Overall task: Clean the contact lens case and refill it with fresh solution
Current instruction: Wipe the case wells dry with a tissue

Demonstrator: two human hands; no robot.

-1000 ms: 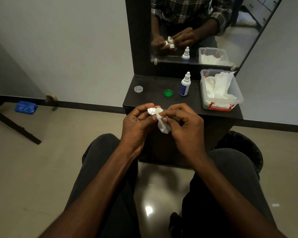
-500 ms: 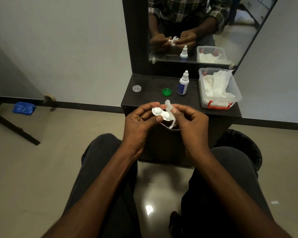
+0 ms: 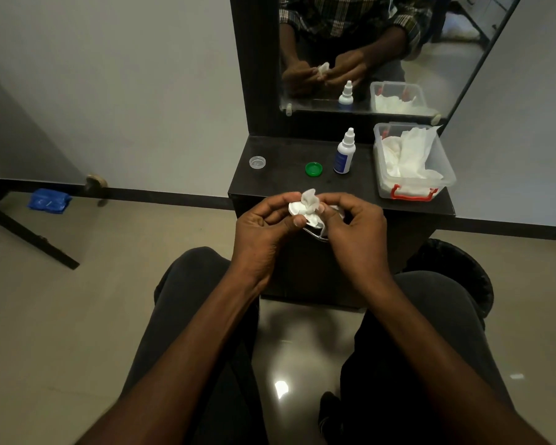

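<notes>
Just above centre of the frame, the lens case (image 3: 297, 209) sits between my hands, long axis running left to right. My left hand (image 3: 264, 226) pinches its left well by the rim. My right hand (image 3: 353, 229) grips a wad of tissue (image 3: 309, 200), pressing it onto the case's right side. Above, on the shelf (image 3: 286, 181): green cap (image 3: 313, 169), solution bottle (image 3: 344, 152), clear cap (image 3: 257, 162). Refill waits, I judge; the bottle lies up and right, nearer my right hand.

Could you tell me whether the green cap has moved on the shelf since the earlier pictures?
No. The green cap lies left of the bottle, on the shelf, as before.
</notes>
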